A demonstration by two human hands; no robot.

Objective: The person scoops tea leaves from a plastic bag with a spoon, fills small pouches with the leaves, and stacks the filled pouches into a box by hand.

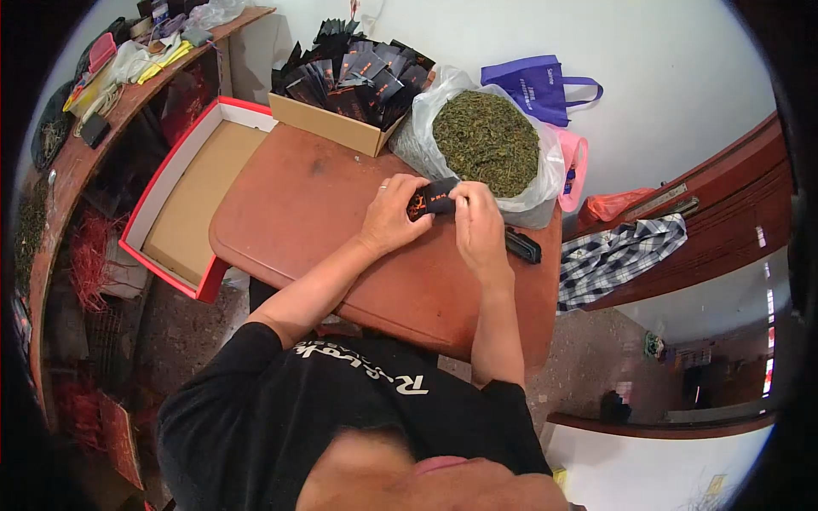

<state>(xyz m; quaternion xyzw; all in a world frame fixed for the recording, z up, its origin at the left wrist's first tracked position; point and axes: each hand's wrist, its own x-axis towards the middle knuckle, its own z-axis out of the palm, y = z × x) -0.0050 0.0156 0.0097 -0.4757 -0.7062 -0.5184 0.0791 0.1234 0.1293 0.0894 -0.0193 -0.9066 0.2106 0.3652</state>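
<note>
Head view: one black packet [438, 198], two grips pinching it, left hand [395, 209], right hand [479, 220]; one leaf-filled bag [416, 143] nearby.

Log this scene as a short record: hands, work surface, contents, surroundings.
left_hand: left hand grips a black pouch
right_hand: right hand pinches the pouch's other end
surface: brown table
far_side: carton of black packets; clear bag of dried leaves
near_right_hand: dark object, type unclear
left_of_table: red-rimmed box
beyond_leaves: purple bag
</note>
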